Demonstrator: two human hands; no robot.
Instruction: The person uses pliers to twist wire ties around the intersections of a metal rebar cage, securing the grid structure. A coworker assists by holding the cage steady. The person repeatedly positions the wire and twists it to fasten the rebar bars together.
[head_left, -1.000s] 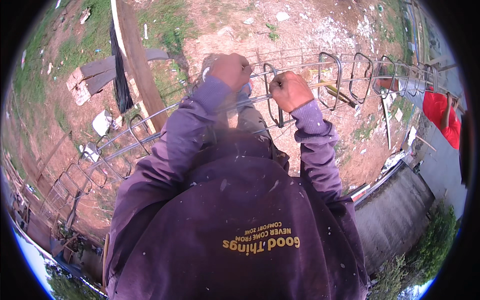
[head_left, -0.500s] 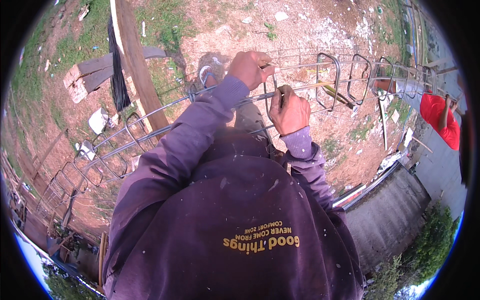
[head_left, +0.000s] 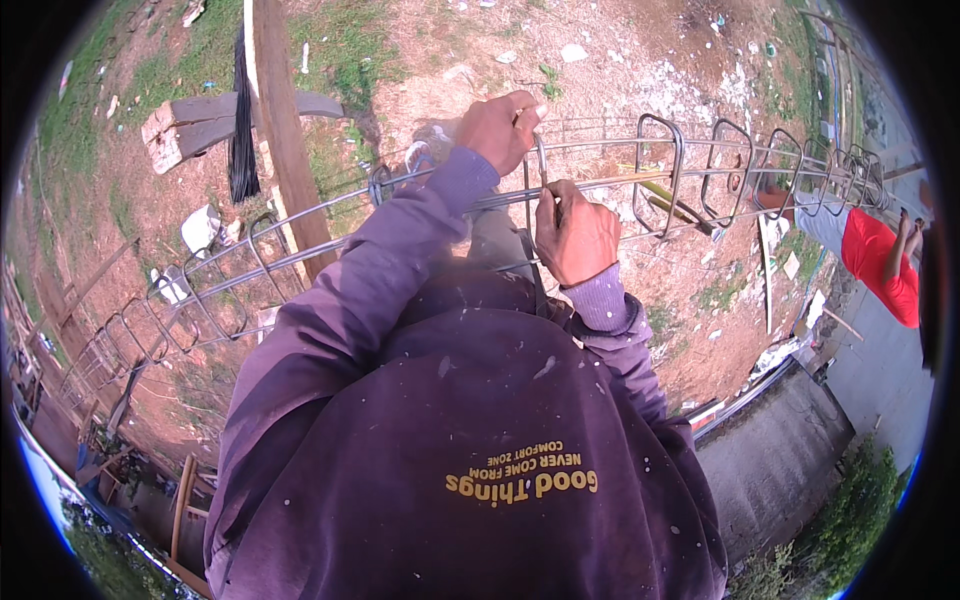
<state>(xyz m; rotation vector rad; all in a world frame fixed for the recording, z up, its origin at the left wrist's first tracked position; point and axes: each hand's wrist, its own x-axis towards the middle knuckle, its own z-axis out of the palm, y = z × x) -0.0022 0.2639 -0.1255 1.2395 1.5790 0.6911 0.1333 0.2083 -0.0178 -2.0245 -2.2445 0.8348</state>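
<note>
A long cage of steel reinforcing bars (head_left: 600,183) with square bent stirrups (head_left: 676,165) crosses in front of me. Between my hands a single dark stirrup (head_left: 542,160) stands around the bars. My left hand (head_left: 497,130) is closed at its far top corner, the fingers curled and partly hiding the steel. My right hand (head_left: 578,238) pinches the near side with thumb and forefinger, close against the middle bars. Just right of my hands, a yellow-handled tool (head_left: 670,205) shows beyond the bars; its exact kind is unclear. My sleeves hide part of the cage.
A wooden post (head_left: 285,140) stands left of my hands, with a bundle of black wire (head_left: 243,140) hanging beside it and a timber block (head_left: 185,130) behind. More stirrups continue both ways. A person in a red shirt (head_left: 880,262) is at the far right. Scraps litter the ground.
The view has turned slightly, so the cage's right end and the person in red sit lower. My right hand has shifted slightly left and nearer; both hands stay at the stirrup.
</note>
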